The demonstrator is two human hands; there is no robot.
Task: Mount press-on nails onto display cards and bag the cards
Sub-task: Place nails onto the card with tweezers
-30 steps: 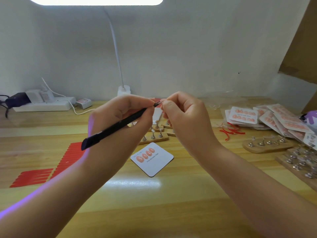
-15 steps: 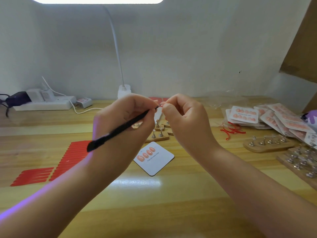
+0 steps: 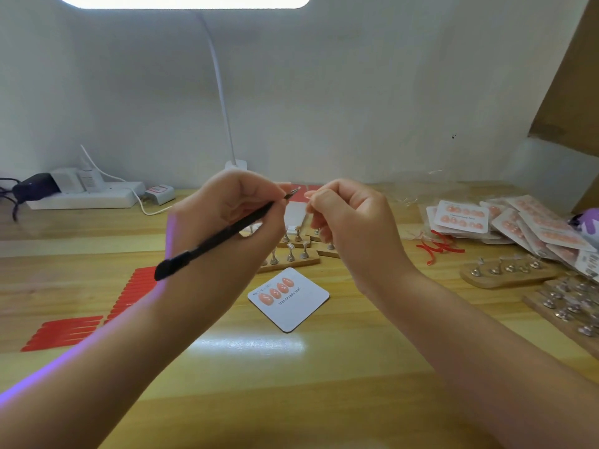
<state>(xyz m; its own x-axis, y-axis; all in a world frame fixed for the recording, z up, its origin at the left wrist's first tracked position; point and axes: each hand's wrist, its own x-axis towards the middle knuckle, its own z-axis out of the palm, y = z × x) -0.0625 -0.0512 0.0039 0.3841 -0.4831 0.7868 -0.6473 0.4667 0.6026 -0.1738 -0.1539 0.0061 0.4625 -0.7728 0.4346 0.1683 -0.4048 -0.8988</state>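
Observation:
My left hand grips a black tweezer-like tool whose tip points right, a small gap from my right fingertips. My right hand is pinched on a small pinkish press-on nail, mostly hidden by the fingers. Both hands hover above the desk. Below them lies a white display card printed "Handmade Nail", with several orange-pink nails stuck in a row along its upper left. Behind the hands stand wooden nail holders with metal stands.
Red adhesive strips lie at the left. A pile of bagged cards sits at the right, with red strip scraps and more wooden holders in front of it. A power strip and lamp base line the wall.
The tool tip and my right fingertips were touching; now they have drawn slightly apart. The card on the desk has not moved.

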